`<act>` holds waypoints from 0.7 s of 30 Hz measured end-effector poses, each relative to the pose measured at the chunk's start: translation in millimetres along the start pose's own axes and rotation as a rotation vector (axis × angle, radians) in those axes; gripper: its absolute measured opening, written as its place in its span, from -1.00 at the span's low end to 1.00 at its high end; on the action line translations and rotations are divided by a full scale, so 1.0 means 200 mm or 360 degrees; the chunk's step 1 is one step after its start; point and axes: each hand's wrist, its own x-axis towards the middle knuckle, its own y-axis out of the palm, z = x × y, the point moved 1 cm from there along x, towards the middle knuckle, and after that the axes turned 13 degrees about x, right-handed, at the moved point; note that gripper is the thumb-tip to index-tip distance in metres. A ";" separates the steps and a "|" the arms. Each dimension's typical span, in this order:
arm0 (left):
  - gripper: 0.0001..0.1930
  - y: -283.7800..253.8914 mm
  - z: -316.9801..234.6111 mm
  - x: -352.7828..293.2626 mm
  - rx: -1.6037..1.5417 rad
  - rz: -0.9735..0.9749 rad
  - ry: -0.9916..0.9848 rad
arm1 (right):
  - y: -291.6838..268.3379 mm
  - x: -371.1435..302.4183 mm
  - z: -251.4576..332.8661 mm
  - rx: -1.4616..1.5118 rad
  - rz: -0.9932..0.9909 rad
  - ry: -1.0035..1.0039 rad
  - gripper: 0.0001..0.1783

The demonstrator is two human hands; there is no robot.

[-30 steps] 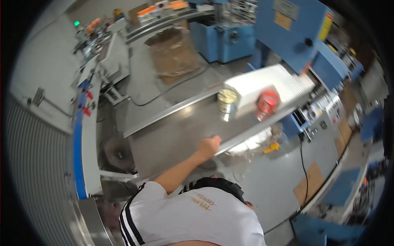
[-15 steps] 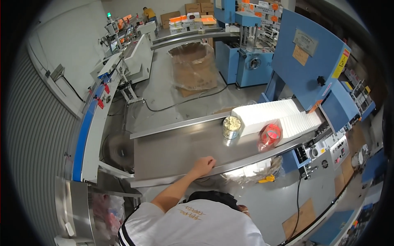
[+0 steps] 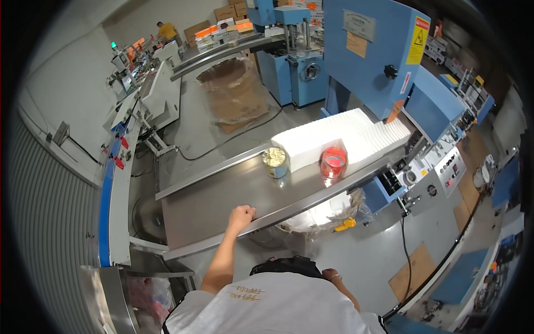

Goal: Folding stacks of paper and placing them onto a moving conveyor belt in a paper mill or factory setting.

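My left hand (image 3: 242,216) rests in a loose fist at the near rail of a long metal work table (image 3: 206,211), and nothing shows in it. Low beside my body hangs my right hand (image 3: 331,273); its fingers are mostly hidden. Farther along the table, to the right of my left hand, stands a can (image 3: 275,162) with a gold-coloured top. A red round item in clear wrap (image 3: 334,161) sits near the front rail. Behind and beside both lies a long stack of thin white sheets (image 3: 345,136), running toward a blue machine. Neither hand touches these things.
The blue machine (image 3: 372,61) with a warning label rises at the table's right end. Below the near rail is a plastic-lined container (image 3: 317,217) with white scraps. A large lined carton (image 3: 236,94) stands beyond the table. A person in yellow (image 3: 167,30) is far off.
The view has turned, so the table and machines appear farther left. My left hand stays in a fist at the near rail. More of my right forearm shows now.
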 end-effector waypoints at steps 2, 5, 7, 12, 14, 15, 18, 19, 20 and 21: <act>-0.66 -0.01 -0.02 0.00 0.0096 -0.0012 -0.0011 | 0.02 0.07 -0.14 -0.0279 0.0016 -0.0149 -0.73; -0.66 0.01 0.01 0.02 0.0088 0.0031 -0.0054 | -0.01 -0.01 -0.12 0.0464 -0.0050 0.0151 -0.76; -0.67 -0.01 0.00 0.02 0.0016 0.0088 -0.0053 | 0.01 0.04 -0.20 0.0598 -0.0015 -0.0181 -0.73; -0.65 0.01 0.07 0.05 -0.0071 0.0214 -0.0068 | 0.02 0.13 -0.20 -0.0456 0.0186 -0.0522 -0.71; -0.65 0.00 0.05 0.04 -0.0036 0.0197 -0.0058 | 0.04 0.15 -0.18 -0.1009 0.0283 -0.0696 -0.70; -0.65 0.00 0.04 0.03 -0.0004 0.0181 -0.0050 | 0.04 0.15 -0.17 -0.1288 0.0331 -0.0781 -0.69; -0.65 -0.01 0.02 0.00 0.0020 0.0155 -0.0032 | 0.07 0.15 -0.13 -0.1845 0.0410 -0.0956 -0.68; -0.65 0.00 0.02 0.00 0.0048 0.0133 -0.0054 | 0.07 0.11 -0.09 -0.1873 0.0450 -0.0911 -0.67; -0.65 -0.01 0.00 -0.01 0.0052 0.0139 -0.0044 | 0.09 0.08 -0.06 -0.1892 0.0487 -0.0853 -0.65; -0.65 -0.03 -0.02 -0.02 0.0068 0.0076 -0.0007 | 0.11 0.08 -0.03 -0.1881 0.0485 -0.0844 -0.65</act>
